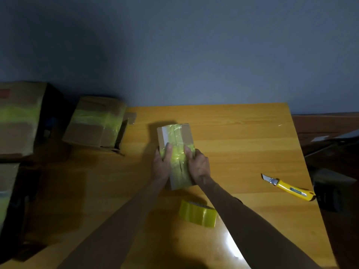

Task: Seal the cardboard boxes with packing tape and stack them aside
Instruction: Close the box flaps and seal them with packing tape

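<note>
Snugly, both hands [160, 166] around box [185, 135]

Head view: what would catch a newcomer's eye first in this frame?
At the centre of the yellow wooden table, the left hand and right hand hold a small brown cardboard box banded with yellow-green tape. A yellow roll of packing tape lies just nearer the person, a yellow utility knife with its blade out lies to the right, and larger taped cardboard boxes sit at the left.
</note>
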